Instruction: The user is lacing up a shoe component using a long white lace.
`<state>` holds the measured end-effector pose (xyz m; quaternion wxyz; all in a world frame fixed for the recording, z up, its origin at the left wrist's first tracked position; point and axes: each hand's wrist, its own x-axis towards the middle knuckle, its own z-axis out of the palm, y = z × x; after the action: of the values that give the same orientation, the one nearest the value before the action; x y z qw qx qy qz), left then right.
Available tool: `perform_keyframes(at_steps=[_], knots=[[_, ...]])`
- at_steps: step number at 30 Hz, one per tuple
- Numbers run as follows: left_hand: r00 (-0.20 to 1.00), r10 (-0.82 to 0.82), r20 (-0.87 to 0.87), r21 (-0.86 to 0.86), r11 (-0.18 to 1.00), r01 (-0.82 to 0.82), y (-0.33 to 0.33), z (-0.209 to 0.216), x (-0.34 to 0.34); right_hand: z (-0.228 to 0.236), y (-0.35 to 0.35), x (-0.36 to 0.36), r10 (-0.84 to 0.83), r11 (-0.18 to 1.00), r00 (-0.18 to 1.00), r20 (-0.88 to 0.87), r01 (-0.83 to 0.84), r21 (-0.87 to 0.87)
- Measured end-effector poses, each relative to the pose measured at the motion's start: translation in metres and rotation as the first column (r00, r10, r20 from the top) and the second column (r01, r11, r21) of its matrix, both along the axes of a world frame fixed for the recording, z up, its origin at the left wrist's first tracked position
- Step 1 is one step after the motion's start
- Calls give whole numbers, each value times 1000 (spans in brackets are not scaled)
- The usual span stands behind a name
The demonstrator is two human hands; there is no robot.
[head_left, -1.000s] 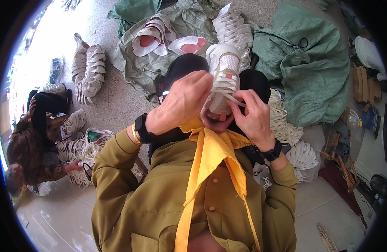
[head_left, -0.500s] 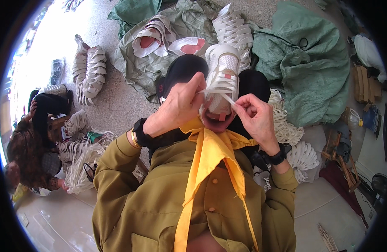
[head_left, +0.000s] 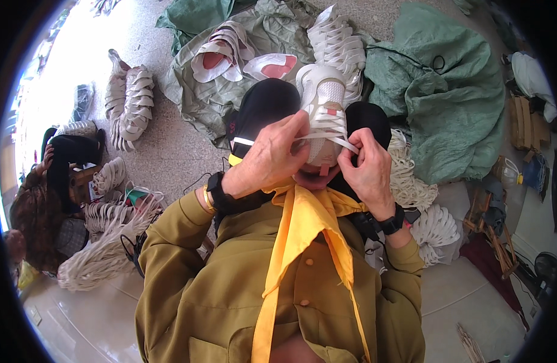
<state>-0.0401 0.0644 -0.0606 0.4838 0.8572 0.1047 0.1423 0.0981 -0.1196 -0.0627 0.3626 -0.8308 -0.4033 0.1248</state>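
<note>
The right hand (head_left: 368, 166) pinches the flat white fabric lace (head_left: 345, 143), likely limp and light; the left hand (head_left: 275, 149) curls opposite, its hold hidden. Between black-clothed knees (head_left: 269, 100) sits the white-and-beige mesh shoe (head_left: 331, 92), probably light, soft-collared, firmer-toed, best steadied by its sides. Beyond lie nested white shoe uppers (head_left: 340, 47).

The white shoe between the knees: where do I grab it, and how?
Probably by the rounded toe end of the white shoe, pinched across from the far side. It points away from the wearer, with no hand on it, while black-clad knees flank the shoe and the left hand and right hand hold the lace.
</note>
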Motion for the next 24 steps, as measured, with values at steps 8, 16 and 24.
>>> perform_keyframes(at_steps=[8, 16, 24], knots=[[988, -123, -97, 16, 992, 125, 25, 21, -5, 12, -5, 5, 28, 1000, 972, -234, -26, 10], [968, 111, -225, 177, 982, -71, 31, 19, -5, 10, -13, 11, 38, 999, 893, -448, -21, 43], [991, -19, -130, -174, 985, -4, 77, 69, 27, 20, -21, 12, 130, 989, 734, -666, -144, 34]])
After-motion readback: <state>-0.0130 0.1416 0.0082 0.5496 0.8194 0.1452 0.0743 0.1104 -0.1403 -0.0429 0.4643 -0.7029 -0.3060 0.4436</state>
